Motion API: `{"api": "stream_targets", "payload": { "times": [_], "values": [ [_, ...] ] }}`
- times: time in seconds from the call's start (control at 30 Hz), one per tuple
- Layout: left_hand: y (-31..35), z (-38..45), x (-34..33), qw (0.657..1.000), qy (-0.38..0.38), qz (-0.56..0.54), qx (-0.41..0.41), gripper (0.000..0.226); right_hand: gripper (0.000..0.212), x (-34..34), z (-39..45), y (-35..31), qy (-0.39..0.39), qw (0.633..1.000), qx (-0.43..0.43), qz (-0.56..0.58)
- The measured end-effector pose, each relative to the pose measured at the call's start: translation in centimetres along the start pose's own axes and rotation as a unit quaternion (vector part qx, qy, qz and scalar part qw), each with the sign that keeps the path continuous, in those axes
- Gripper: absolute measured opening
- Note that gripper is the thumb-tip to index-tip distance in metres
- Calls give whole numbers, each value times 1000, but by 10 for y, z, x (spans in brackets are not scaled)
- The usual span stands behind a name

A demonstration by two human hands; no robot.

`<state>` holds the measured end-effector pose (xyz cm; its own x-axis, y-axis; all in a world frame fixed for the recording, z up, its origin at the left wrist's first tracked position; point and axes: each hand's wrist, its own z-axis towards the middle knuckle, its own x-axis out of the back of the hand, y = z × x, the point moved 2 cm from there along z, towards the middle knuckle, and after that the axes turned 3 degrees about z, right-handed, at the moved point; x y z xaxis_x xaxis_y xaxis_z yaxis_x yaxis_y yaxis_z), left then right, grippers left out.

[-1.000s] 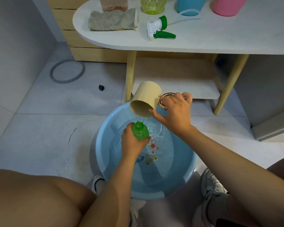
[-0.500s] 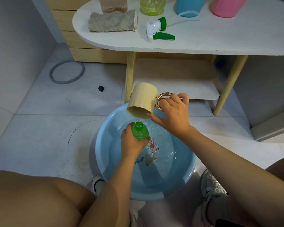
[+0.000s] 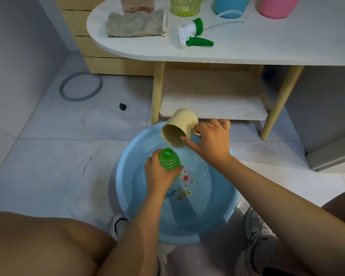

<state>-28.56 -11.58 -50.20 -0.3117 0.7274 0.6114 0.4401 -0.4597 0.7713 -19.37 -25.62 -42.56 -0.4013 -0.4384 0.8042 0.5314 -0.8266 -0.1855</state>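
Note:
My left hand [image 3: 160,174] grips a green ribbed bottle [image 3: 168,160] upright over a blue basin [image 3: 127,188] of water on the floor; its mouth is uncapped. My right hand [image 3: 211,142] holds a cream mug [image 3: 178,129] by its golden ring handle, tipped so the mug's mouth faces down and toward me, just above and behind the bottle's neck. No stream shows between mug and bottle. Cartoon stickers [image 3: 184,176] show on the basin's bottom.
A white oval table [image 3: 267,46] with wooden legs stands behind the basin, bearing a grey cloth [image 3: 135,24], a white-green spray head [image 3: 191,33] with tube, and coloured containers. A lower shelf [image 3: 211,104], a grey ring [image 3: 81,86] and a small black piece [image 3: 122,106] lie beyond. My knees and shoes flank the basin.
A thin stream ran from the mug into the bottle earlier; now it has stopped. The mug has swung so its mouth faces me more, and my left hand with the bottle shifted slightly.

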Motion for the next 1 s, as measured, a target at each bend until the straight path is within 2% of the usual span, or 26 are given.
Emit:
{"api": "stream_targets", "payload": {
  "times": [0.1, 0.2, 0.3, 0.4, 0.57, 0.7, 0.77, 0.83, 0.9, 1.0],
  "values": [
    [-6, 0, 4, 1000, 19, 2, 9, 86, 47, -16, -10, 11, -101, 993, -29, -50],
    [-14, 0, 10, 999, 38, 10, 27, 85, 43, -28, -23, 18, -265, 958, -40, -106],
    [-24, 1, 13, 998, 47, 11, 38, 77, 44, -40, -33, 18, -334, 933, -19, -133],
    [-34, 1, 15, 997, 55, 3, 46, 77, 47, -53, -42, 15, -371, 917, -17, -145],
    [-41, 4, 17, 996, 60, -9, 58, 79, 34, -81, -52, 8, -411, 886, -5, -216],
    [-44, 7, 18, 995, 70, -13, 69, 80, 25, -95, -64, -9, -457, 861, 62, -212],
    [-45, 8, 19, 994, 80, -13, 72, 81, 35, -97, -66, -19, -454, 859, 88, -219],
    [-45, 7, 20, 993, 84, -15, 78, 80, 54, -93, -61, -23, -440, 880, 47, -174],
    [-45, 6, 22, 993, 86, -17, 77, 80, 54, -90, -56, -21, -434, 891, -5, -133],
    [-43, 3, 24, 993, 91, -19, 73, 77, 51, -83, -55, -11, -475, 867, -123, -83]
  ]
}}
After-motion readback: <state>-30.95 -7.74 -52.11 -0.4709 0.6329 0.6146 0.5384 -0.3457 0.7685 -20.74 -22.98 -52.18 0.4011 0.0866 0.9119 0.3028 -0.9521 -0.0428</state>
